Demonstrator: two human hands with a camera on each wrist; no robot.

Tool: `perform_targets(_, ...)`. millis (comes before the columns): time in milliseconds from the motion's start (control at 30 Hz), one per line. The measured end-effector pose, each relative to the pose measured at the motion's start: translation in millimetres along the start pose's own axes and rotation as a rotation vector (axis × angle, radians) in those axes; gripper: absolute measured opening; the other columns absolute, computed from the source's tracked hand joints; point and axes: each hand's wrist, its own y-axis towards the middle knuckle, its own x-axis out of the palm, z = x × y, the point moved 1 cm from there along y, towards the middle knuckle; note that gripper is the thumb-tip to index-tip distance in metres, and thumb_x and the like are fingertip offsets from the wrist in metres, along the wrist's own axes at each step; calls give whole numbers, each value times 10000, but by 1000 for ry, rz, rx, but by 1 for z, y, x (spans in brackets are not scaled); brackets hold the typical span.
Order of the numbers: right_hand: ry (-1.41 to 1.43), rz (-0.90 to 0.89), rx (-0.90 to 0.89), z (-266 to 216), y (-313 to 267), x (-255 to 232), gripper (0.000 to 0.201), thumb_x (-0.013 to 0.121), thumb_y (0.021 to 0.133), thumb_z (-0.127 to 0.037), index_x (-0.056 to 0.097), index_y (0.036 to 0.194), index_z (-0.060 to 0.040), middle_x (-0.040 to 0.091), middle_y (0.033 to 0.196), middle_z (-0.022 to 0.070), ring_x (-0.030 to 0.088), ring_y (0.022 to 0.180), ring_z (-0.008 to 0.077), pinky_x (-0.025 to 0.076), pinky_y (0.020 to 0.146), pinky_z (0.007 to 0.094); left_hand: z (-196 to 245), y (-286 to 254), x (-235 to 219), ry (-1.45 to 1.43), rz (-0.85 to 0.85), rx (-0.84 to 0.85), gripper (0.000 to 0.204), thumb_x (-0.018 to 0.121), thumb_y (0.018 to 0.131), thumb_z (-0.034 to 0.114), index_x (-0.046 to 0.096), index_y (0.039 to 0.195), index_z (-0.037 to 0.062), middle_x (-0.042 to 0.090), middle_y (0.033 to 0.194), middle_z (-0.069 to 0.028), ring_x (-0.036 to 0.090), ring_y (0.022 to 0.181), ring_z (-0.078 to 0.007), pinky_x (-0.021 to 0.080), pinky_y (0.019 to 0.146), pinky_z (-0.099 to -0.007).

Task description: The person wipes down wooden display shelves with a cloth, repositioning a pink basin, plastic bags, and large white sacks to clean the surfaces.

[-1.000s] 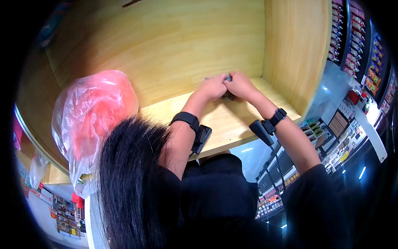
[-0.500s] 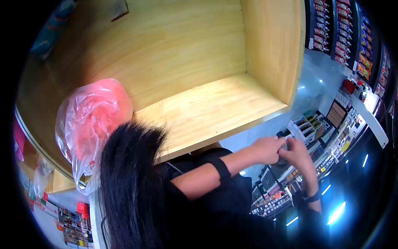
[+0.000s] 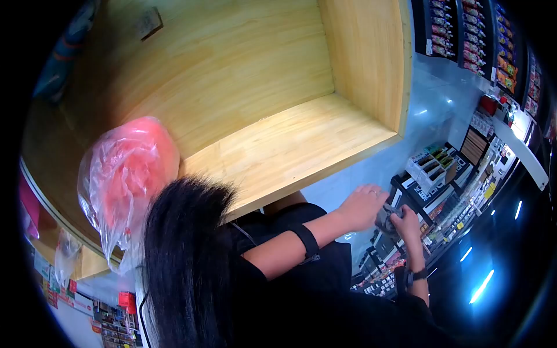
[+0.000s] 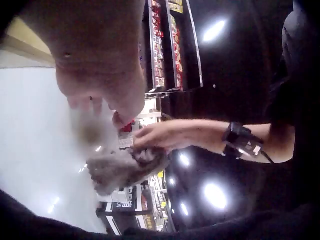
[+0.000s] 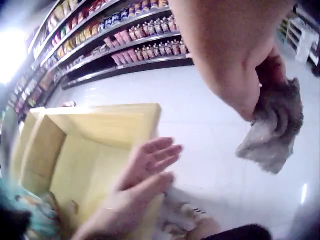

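Observation:
A crumpled grey cloth (image 3: 383,221) hangs from my right hand (image 3: 408,225), out past the shelf's front edge above the floor. In the right wrist view the fingers of my right hand (image 5: 245,65) pinch one end of the cloth (image 5: 272,127). My left hand (image 3: 363,207) is beside the cloth; the right wrist view shows this left hand (image 5: 145,170) with fingers extended and nothing in it. The left wrist view has the left hand (image 4: 100,82) at the top, apart from the blurred cloth (image 4: 125,170).
A wooden shelf box (image 3: 290,139) stands in front, with a pink bundle in a clear plastic bag (image 3: 136,168) at its left. Racks of packaged snacks (image 3: 473,35) are at the upper right. A white box (image 3: 430,169) lies farther off at the right.
Both hands have moved from the shelf's inner right corner out past its front edge, to the right. The left hand has come off the cloth, and the head view has shifted.

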Motion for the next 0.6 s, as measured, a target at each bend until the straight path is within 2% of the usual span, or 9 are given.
perform_targets(133,160,-28,80,-7,16,0,365,615,651,-300,551,792,31,583,737,240,563,709,412,457,656,431,-8,-1,-20,62,62,-6,436,530,670,9,492,1104,8,515,1061,-179,470,1063,-333,378,895,-417)
perform_targets(167,130,29,-11,-4,23,-4,296,622,674,-241,556,790,23,596,680,167,585,625,297,459,602,363,-11,1,-23,-50,65,-1,437,506,676,-9,492,1113,11,513,1061,-183,468,1062,-340,371,909,-420)
perform_targets(233,654,-87,-42,-33,22,-42,187,599,719,-147,568,826,3,591,661,55,569,630,130,449,578,275,-11,8,-43,-158,62,2,441,481,682,-27,492,1121,13,511,1061,-187,467,1062,-346,365,922,-424)
perform_targets(300,835,-193,-116,-82,13,-98,149,572,758,-92,568,880,-6,572,712,-9,522,680,42,430,574,215,0,15,-87,-210,247,125,482,439,688,-61,478,1161,26,506,1076,-192,476,1040,-352,368,927,-423)
perform_targets(367,951,-219,-313,-130,18,-131,179,581,770,-122,553,899,-1,574,751,-4,529,676,63,437,579,220,4,20,-137,-113,313,225,497,445,706,-62,478,1190,46,523,1076,-179,511,979,-332,409,880,-399)
perform_targets(433,852,-168,-533,-188,38,-143,204,594,769,-152,552,896,3,573,767,7,533,669,78,436,570,230,-4,23,-182,-98,278,158,471,506,728,-10,494,1190,79,549,1053,-162,541,909,-307,443,809,-370)
perform_targets(467,670,-177,-542,-214,55,-145,231,596,762,-178,556,887,12,569,741,36,532,667,86,436,567,246,-15,25,-203,-89,299,110,401,527,713,20,546,1110,75,560,1015,-163,537,914,-314,440,812,-373)
perform_targets(500,619,-160,-668,-240,78,-141,287,591,751,-241,557,867,19,570,707,96,537,634,123,441,569,274,-31,27,-223,-80,320,58,337,547,698,50,597,1030,71,572,977,-164,534,918,-321,437,815,-377)
perform_targets(600,277,167,-899,-317,145,-118,324,542,749,-314,561,843,-4,601,764,208,590,694,326,468,621,374,-98,30,-282,535,519,-30,231,567,685,46,650,898,79,571,971,-134,542,879,-278,460,750,-386)
